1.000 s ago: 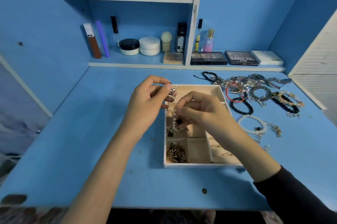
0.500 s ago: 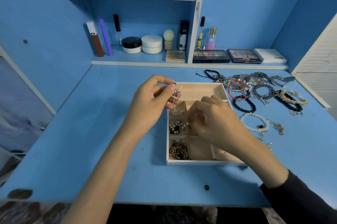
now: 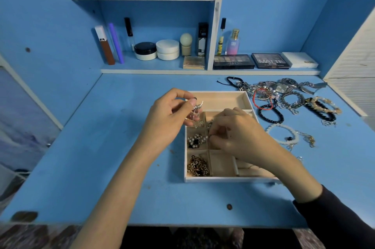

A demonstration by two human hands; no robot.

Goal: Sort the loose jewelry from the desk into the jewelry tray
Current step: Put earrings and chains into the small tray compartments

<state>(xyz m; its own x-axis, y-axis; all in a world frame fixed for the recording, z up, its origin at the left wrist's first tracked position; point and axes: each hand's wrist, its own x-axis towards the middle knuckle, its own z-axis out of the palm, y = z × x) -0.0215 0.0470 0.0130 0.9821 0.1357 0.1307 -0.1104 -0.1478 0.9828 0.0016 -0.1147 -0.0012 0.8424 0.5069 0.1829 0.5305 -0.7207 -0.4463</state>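
- surface (image 3: 101, 147): blue paint, matt, scuffed, flecked with small dark spots;
- jewelry tray (image 3: 223, 179): smooth white rim; cream lining, soft and matt, like cloth;
- silver dangling piece (image 3: 196, 109): bright polished metal;
- pearl-bead piece (image 3: 195, 141): glossy pearly beads round a shiny black centre;
- gold chain (image 3: 197, 166): gold-toned metal links, glinting;
- black bead bracelet (image 3: 271, 113): smooth, glossy beads;
- white bead bracelet (image 3: 283, 134): milky, smooth beads;
- red bracelet (image 3: 261, 108): thin matt cord;
- watch (image 3: 287, 82): silvery metal, shiny;
- sleeve (image 3: 345, 218): dark matt cloth
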